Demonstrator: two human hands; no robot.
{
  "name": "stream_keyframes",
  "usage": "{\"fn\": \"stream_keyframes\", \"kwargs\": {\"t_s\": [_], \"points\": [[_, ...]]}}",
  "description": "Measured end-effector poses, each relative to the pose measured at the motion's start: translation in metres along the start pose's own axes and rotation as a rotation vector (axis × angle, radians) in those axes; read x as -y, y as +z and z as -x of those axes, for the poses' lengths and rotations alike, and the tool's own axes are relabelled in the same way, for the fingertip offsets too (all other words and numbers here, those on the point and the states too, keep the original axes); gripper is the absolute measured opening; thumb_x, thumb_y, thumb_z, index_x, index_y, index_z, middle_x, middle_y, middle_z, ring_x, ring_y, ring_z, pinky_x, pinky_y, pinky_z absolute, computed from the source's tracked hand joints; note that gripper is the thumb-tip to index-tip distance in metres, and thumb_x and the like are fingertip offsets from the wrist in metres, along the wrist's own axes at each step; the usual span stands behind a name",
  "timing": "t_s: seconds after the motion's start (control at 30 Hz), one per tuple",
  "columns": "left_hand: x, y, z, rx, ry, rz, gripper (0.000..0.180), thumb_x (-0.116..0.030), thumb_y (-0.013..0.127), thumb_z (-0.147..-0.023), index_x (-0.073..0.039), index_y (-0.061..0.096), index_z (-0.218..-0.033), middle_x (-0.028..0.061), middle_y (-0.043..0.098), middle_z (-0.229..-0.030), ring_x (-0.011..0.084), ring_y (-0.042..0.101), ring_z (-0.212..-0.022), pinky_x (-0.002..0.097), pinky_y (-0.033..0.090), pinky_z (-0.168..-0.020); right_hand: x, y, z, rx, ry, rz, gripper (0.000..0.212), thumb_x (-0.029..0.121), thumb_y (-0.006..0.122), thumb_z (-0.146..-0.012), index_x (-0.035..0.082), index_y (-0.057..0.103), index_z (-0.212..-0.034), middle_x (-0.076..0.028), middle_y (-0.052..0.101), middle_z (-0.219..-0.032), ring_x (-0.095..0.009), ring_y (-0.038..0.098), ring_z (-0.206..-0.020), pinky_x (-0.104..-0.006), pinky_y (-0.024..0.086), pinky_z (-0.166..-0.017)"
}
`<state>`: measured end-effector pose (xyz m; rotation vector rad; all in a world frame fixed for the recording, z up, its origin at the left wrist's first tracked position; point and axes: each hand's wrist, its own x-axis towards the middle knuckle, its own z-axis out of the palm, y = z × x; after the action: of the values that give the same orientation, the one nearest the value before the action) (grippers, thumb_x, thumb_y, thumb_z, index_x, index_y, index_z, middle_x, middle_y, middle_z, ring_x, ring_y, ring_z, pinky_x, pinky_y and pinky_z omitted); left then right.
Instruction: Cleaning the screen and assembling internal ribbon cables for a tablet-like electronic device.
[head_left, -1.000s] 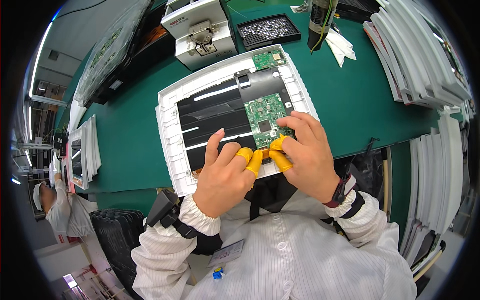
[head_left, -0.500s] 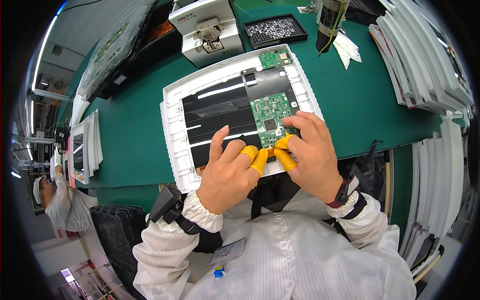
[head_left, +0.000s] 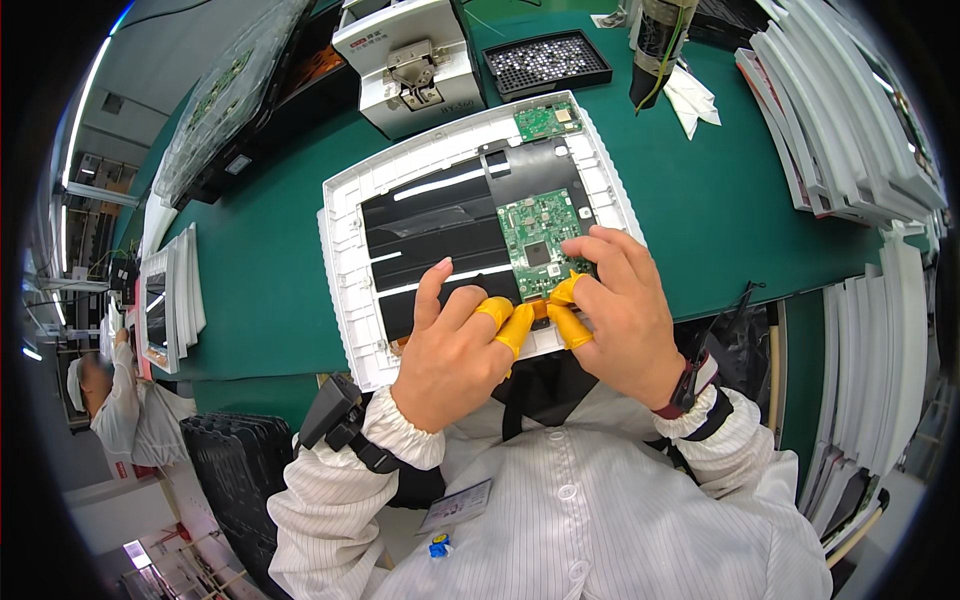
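Observation:
A white plastic housing (head_left: 344, 230) lies on the green table, with a black panel (head_left: 430, 235) inside it. On the panel's right part sits a green circuit board (head_left: 522, 220); a smaller green board (head_left: 548, 121) is at the far edge. A short orange ribbon cable (head_left: 540, 309) leaves the board's near edge. My left hand (head_left: 450, 345) pinches at the cable's left side, thumb and a finger in yellow finger cots, index finger raised. From the right, my right hand (head_left: 630, 320) closes its yellow-covered fingertips on the cable by the connector. The exact contact is partly hidden by the fingertips.
Behind the housing stand a white box-shaped device (head_left: 415, 75) and a black tray of small metal screws (head_left: 548, 62). A dark cylindrical tool (head_left: 655, 50) hangs at the far right. White housings are stacked at right (head_left: 840, 130) and left (head_left: 180, 290). A co-worker (head_left: 120, 395) is at far left.
Both hands stay at the ribbon cable with only slight finger movement; more of the orange cable shows between them. The view has shifted a little.

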<state>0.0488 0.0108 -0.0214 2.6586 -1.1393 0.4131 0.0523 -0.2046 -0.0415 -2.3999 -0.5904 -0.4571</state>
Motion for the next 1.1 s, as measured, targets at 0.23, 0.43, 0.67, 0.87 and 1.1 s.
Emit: {"fn": "stream_keyframes", "kwargs": {"t_s": [0.23, 0.43, 0.67, 0.87, 1.1], "points": [[0.0018, 0.0015, 0.0015, 0.01, 0.026, -0.022, 0.01, -0.012, 0.073, -0.067, -0.005, 0.076, -0.073, 0.0062, 0.07, -0.093, 0.021, 0.061, -0.097, 0.0587, 0.026, -0.117, -0.0001, 0.0006, 0.0011, 0.004, 0.001, 0.008, 0.019, 0.007, 0.077, -0.07, 0.003, 0.066, -0.085, -0.011, 0.061, -0.122, -0.034, 0.052, -0.125, -0.044, 0.044, -0.102], [-0.0013, -0.0002, -0.0011, -0.006, -0.006, 0.003, 0.007, -0.009, 0.076, -0.067, -0.004, 0.072, -0.065, 0.0074, 0.072, -0.093, 0.0229, 0.063, -0.095, 0.0589, 0.029, -0.116, -0.0006, 0.0025, 0.0016, -0.021, 0.0, 0.006, 0.018, 0.006, 0.077, -0.07, 0.003, 0.066, -0.084, -0.011, 0.062, -0.122, -0.034, 0.053, -0.124, -0.0442, 0.044, -0.102], [-0.0015, 0.0, -0.0005, -0.009, -0.006, -0.011, 0.006, -0.01, 0.076, -0.068, -0.005, 0.073, -0.068, 0.0063, 0.072, -0.092, 0.0223, 0.063, -0.094, 0.0579, 0.029, -0.116, 0.0005, 0.0032, 0.0018, -0.039, -0.001, 0.008, 0.018, 0.006, 0.078, -0.07, 0.003, 0.066, -0.082, -0.01, 0.062, -0.122, -0.034, 0.054, -0.123, -0.0442, 0.044, -0.101], [-0.0019, 0.0002, -0.0017, -0.031, -0.017, -0.009, 0.007, -0.01, 0.075, -0.07, -0.007, 0.078, -0.076, 0.004, 0.072, -0.093, 0.0203, 0.062, -0.092, 0.0562, 0.031, -0.115, -0.0015, 0.0031, 0.0051, -0.046, -0.044, -0.007, 0.017, 0.007, 0.079, -0.069, 0.003, 0.064, -0.077, -0.01, 0.064, -0.12, -0.034, 0.054, -0.123, -0.0447, 0.044, -0.1], [-0.0002, 0.0025, 0.001, -0.034, -0.033, -0.021, 0.013, -0.011, 0.075, -0.073, -0.009, 0.08, -0.085, 0.0022, 0.071, -0.093, 0.0187, 0.062, -0.091, 0.0556, 0.032, -0.115, -0.0015, 0.0016, 0.0061, -0.051, -0.052, -0.022, 0.017, 0.007, 0.079, -0.069, 0.002, 0.064, -0.076, -0.01, 0.065, -0.119, -0.034, 0.054, -0.123, -0.0446, 0.045, -0.1]]}}
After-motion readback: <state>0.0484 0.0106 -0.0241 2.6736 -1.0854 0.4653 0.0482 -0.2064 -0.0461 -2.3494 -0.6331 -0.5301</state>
